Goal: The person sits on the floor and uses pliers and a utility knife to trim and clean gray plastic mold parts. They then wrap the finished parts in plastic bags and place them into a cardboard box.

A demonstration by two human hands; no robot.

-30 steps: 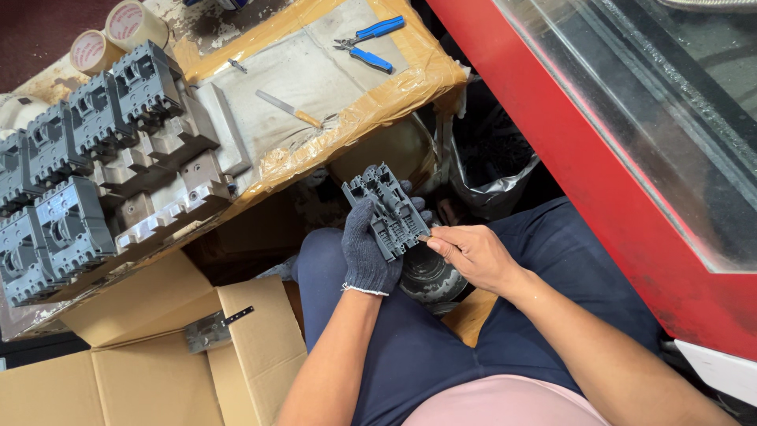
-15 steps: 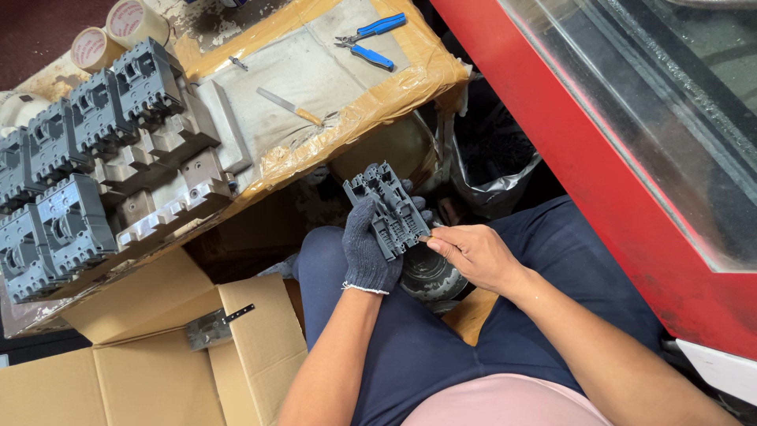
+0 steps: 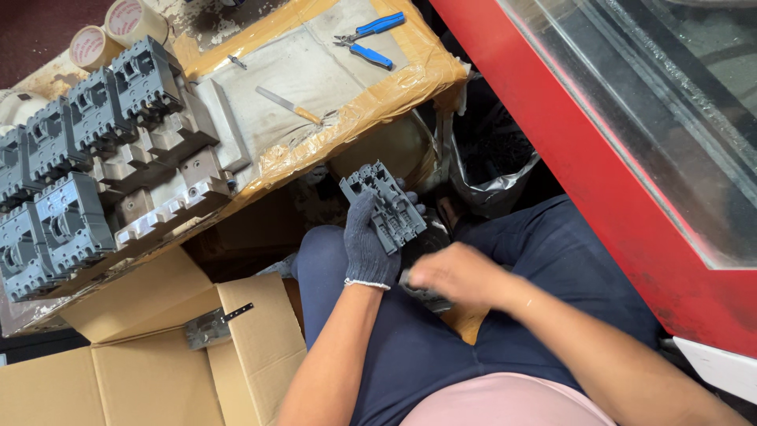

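Gloved left hand [image 3: 367, 246] grips grey housing [image 3: 384, 204], long axis upper-left

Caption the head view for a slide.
Gloved left hand holds a grey moulded housing over the lap; bare right hand beside it.

The person sits with the bench [image 3: 331, 79] ahead and to the left. On its left part stand rows of breaker housings [image 3: 87, 166], side by side, with two tape rolls [image 3: 114, 31] behind them. To their right on the bench lies a knife [image 3: 288, 104], and behind it a pair of pliers [image 3: 371, 39]. Below the bench's near edge lie cardboard boxes [image 3: 158, 355], with a metal bracket [image 3: 213, 325] on one flap. Over the lap, the left hand [image 3: 367, 244] holds a moulded part [image 3: 384, 207]; the right hand [image 3: 453, 274] is just right of it. A bag [image 3: 493, 170] sits behind the knees.
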